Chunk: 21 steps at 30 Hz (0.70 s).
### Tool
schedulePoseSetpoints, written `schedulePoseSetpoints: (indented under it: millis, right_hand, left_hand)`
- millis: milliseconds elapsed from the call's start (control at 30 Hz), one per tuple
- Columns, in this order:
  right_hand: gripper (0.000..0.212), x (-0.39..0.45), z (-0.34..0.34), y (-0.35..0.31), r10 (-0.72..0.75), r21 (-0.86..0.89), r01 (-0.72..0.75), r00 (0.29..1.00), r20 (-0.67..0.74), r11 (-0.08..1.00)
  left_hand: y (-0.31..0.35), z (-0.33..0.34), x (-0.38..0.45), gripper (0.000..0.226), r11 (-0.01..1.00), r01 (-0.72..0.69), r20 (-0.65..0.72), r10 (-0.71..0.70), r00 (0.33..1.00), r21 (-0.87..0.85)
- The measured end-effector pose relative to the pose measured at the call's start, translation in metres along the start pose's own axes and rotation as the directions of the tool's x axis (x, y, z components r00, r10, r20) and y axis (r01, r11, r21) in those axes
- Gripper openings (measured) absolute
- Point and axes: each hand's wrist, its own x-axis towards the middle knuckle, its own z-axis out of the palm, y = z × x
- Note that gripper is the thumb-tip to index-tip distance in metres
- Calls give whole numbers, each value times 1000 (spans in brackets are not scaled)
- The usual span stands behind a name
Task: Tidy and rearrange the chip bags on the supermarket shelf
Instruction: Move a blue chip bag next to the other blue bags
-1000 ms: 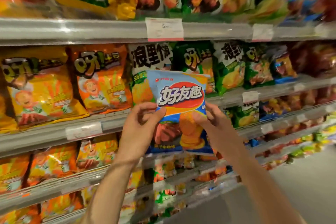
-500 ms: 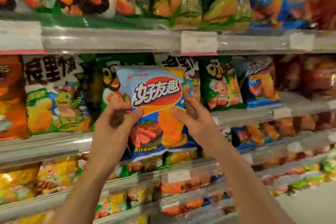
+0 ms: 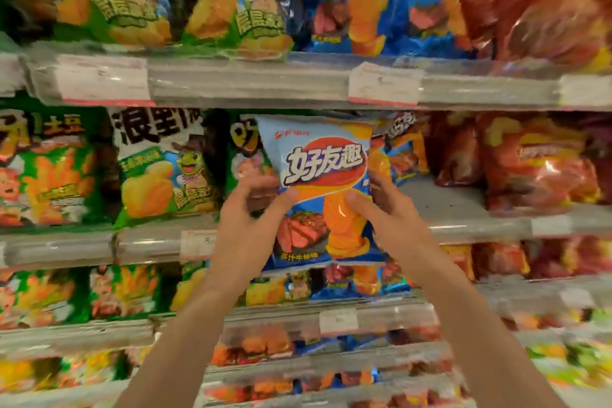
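The blue chip bag [image 3: 318,189] is held upright between both hands in front of the middle shelf [image 3: 463,209]. The left hand [image 3: 246,225] holds its left edge and the right hand [image 3: 390,219] its right edge, each grip closed on the bag with the thumb across its front at mid-height. The top half stands clear above the hands. Its red oval reads "好友趣"; the small line at the bottom is too blurred to read. A green bag [image 3: 162,166] to the left shows "浪里".
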Motion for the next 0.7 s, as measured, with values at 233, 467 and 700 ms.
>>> schedulePoseSetpoints:
  millis: [233,467,700]
  right_hand:
    - [27,13,-108,11,-1,-29,-3,992,-127,1000]
    - [32,58,-184,13,-9,-55,-7,954,-299,998]
    - [30,96,-192,29,-13,-171,-37,959,-283,985]
  left_hand:
    - [-8,105,19,27,987,-80,128,62,990,138]
    - [-45,122,42,51,648,-370,153,366,918,666]
    - [-54,124,45,66,663,-247,175,174,969,706]
